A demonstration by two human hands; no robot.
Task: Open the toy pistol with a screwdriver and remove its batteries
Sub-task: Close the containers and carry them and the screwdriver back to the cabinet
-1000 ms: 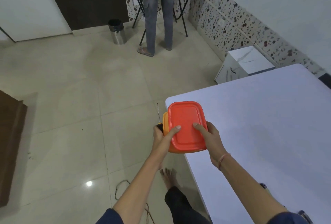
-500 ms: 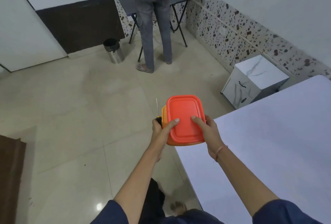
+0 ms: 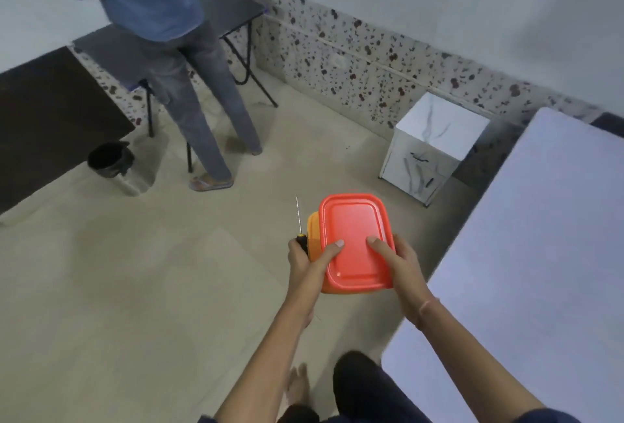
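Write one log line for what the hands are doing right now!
left hand: grips screwdriver, thumb on orange box | right hand: holds orange box | box: lid on, in the air beside white table

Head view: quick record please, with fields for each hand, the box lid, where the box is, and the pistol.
left hand: grips screwdriver beside box, thumb on lid
right hand: holds box, thumb on lid
lid: red, on the box
box place: held over the floor, left of table
pistol: not in view
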